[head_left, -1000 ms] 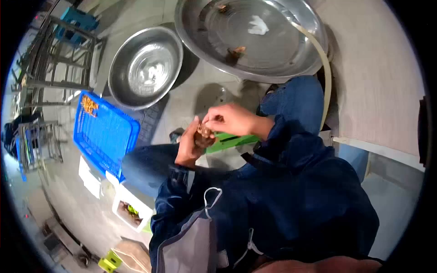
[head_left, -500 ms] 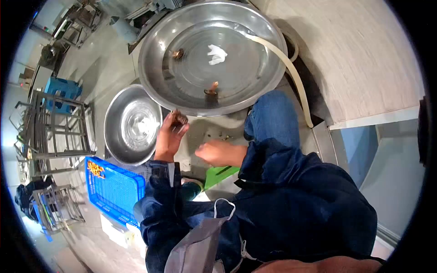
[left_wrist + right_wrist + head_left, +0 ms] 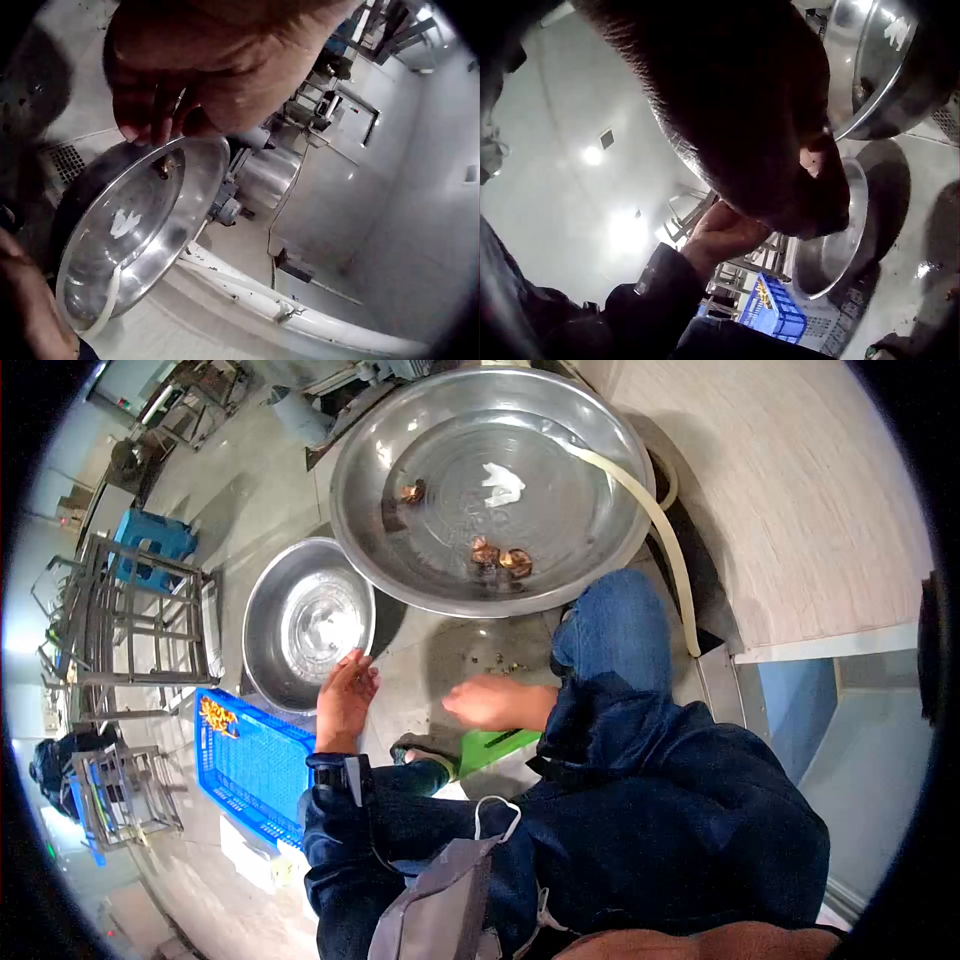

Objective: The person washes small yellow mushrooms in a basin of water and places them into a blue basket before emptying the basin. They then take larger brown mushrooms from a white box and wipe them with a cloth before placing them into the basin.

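My left hand point(image 3: 346, 698) is above the near rim of the smaller metal basin point(image 3: 262, 610), fingers loosely bent and holding nothing visible. In the left wrist view the left hand point(image 3: 217, 67) hangs over the large basin's edge. My right hand point(image 3: 490, 703) is over the floor to its right, fingers curled; the right wrist view shows this hand point(image 3: 742, 127) dark, with no object discernible in it. Inside the large metal basin point(image 3: 362, 550) lie brown pieces: one at the left point(image 3: 412, 492), two side by side near the front point(image 3: 485, 552), point(image 3: 516, 563), plus a white item point(image 3: 502, 485).
A pale hose point(image 3: 668, 535) runs over the large basin's right rim. Left of my legs is a blue crate point(image 3: 255, 765) with orange bits point(image 3: 217, 718) in one corner. A green flat object point(image 3: 490, 750) lies between the legs. Metal racks point(image 3: 135, 640) stand at the left.
The brown piece has left my left hand, and another piece now lies in the large basin. My left hand has moved back and left; my right hand withdrew from it earlier.
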{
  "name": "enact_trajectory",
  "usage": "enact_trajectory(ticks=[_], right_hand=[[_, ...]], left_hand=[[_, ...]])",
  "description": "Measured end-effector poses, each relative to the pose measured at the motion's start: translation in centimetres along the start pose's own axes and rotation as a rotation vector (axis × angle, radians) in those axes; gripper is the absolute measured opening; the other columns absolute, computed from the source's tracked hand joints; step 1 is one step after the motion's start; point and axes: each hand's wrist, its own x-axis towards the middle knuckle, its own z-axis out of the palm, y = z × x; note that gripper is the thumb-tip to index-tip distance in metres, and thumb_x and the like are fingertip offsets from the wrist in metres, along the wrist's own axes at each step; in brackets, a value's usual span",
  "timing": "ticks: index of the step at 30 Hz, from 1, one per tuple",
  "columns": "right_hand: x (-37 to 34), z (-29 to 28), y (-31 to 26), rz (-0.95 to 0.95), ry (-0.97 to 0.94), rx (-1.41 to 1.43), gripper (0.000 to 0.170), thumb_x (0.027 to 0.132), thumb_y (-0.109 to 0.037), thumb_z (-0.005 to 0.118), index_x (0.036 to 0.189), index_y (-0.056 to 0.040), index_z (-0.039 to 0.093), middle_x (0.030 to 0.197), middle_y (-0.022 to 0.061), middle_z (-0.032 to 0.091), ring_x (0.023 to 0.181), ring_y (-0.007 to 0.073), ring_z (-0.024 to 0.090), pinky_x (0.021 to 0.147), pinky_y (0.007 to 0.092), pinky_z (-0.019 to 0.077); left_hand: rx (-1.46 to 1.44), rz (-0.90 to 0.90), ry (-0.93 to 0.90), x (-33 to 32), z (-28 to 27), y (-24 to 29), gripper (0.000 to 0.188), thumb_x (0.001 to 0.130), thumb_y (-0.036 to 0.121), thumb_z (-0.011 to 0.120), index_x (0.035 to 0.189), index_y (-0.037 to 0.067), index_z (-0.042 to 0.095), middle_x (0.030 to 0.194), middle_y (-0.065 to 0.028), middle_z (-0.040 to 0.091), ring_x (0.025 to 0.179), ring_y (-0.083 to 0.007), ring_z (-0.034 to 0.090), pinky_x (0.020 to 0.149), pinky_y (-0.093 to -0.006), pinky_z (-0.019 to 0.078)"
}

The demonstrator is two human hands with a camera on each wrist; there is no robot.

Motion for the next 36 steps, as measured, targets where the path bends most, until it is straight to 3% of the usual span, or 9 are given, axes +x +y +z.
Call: enact_trajectory(ticks=[5, 17, 18, 20, 21, 22, 25, 29, 36], right_hand=[[1.1, 0.1, 0.4, -0.218, -0.035, -0.003, 0.012, 0.078, -0.010, 0.056, 0.084, -0.0002, 0.060, 0.076, 0.0192, 0.063, 0.073, 0.0374, 0.064, 0.065, 0.0453, 0.0516], [2.4, -1.1, 2.5, -0.011, -0.064, -0.063, 0.014, 0.075, -0.011, 0.059, 0.081, -0.0004, 0.066, 0.079, 0.0171, 0.066, 0.075, 0.0347, 0.065, 0.066, 0.0433, 0.0528], [2.3, -2.1, 2.8, 0.040, -0.219, 0.033, 0.017, 0.078, -0.011, 0.058, 0.089, 0.0005, 0.065, 0.084, 0.0175, 0.066, 0.076, 0.0344, 0.065, 0.064, 0.0437, 0.0516], [0.9, -1.7, 3.6, 0.086, 0.251, 0.896, 0.020, 0.086, -0.017, 0.053, 0.094, 0.0000, 0.060, 0.089, 0.0185, 0.063, 0.070, 0.0340, 0.061, 0.063, 0.0439, 0.0490], [1.6, 0.2, 4.7, 0.171, -0.084, 0.473, 0.018, 0.087, -0.017, 0.052, 0.091, -0.0016, 0.060, 0.088, 0.0180, 0.063, 0.071, 0.0349, 0.060, 0.068, 0.0431, 0.0486], [2.0, -7.3, 2.4, 0.469, -0.241, 0.573, 0.018, 0.084, -0.016, 0.054, 0.092, -0.0015, 0.060, 0.087, 0.0172, 0.064, 0.072, 0.0360, 0.061, 0.070, 0.0432, 0.0486], [1.3, -6.7, 4.4, -0.026, 0.122, 0.772, 0.025, 0.092, -0.020, 0.049, 0.089, 0.0024, 0.060, 0.080, 0.0204, 0.063, 0.071, 0.0385, 0.062, 0.067, 0.0473, 0.0491], [2.6, -12.7, 5.0, 0.237, -0.236, 0.623, 0.026, 0.094, -0.023, 0.049, 0.093, 0.0012, 0.058, 0.074, 0.0183, 0.059, 0.069, 0.0370, 0.062, 0.067, 0.0466, 0.0502], [3.5, -12.1, 9.8, 0.228, -0.070, 0.643, 0.026, 0.093, -0.022, 0.052, 0.111, -0.0037, 0.055, 0.095, 0.0175, 0.058, 0.083, 0.0364, 0.056, 0.082, 0.0484, 0.0466]], left_hand=[[0.007, 0.085, 0.024, -0.8, -0.4, 6.8, 0.028, 0.092, 0.017, 0.061, 0.116, 0.003, 0.057, 0.098, -0.0055, 0.062, 0.082, -0.0163, 0.059, 0.073, -0.0270, 0.0492], [0.576, 0.457, -0.076, 10.3, 15.0, 21.5, 0.027, 0.094, 0.021, 0.059, 0.118, 0.007, 0.060, 0.101, -0.0019, 0.060, 0.087, -0.0119, 0.057, 0.077, -0.0256, 0.0462], [0.580, 0.473, -0.130, 13.1, 16.4, 22.0, 0.026, 0.095, 0.020, 0.058, 0.118, 0.008, 0.060, 0.101, -0.0015, 0.060, 0.088, -0.0120, 0.057, 0.078, -0.0259, 0.0459], [0.603, 0.533, -0.216, 17.7, 20.0, 23.2, 0.024, 0.095, 0.018, 0.056, 0.117, 0.009, 0.060, 0.103, -0.0009, 0.060, 0.091, -0.0116, 0.057, 0.080, -0.0264, 0.0455], [0.602, 0.563, -0.253, 20.4, 21.9, 23.7, 0.023, 0.095, 0.019, 0.056, 0.116, 0.010, 0.060, 0.105, -0.0008, 0.060, 0.091, -0.0108, 0.057, 0.080, -0.0264, 0.0453], [0.618, 0.639, -0.262, 22.7, 24.1, 23.8, 0.023, 0.095, 0.018, 0.056, 0.116, 0.009, 0.060, 0.104, -0.0013, 0.062, 0.091, -0.0114, 0.057, 0.078, -0.0268, 0.0472], [0.679, 0.746, -0.305, 26.6, 31.8, 24.9, 0.021, 0.097, 0.018, 0.054, 0.116, 0.011, 0.059, 0.114, 0.0017, 0.059, 0.099, -0.0099, 0.054, 0.080, -0.0265, 0.0446], [1.036, 1.160, -0.263, 29.6, 41.1, 29.1, 0.032, 0.095, 0.011, 0.052, 0.127, 0.007, 0.055, 0.125, -0.0032, 0.056, 0.108, -0.0160, 0.053, 0.084, -0.0310, 0.0493], [1.573, 2.035, -0.096, 29.6, 61.4, 41.0, 0.058, 0.081, -0.002, 0.048, 0.139, 0.007, 0.042, 0.144, -0.0145, 0.041, 0.128, -0.0366, 0.040, 0.108, -0.0446, 0.0345]])
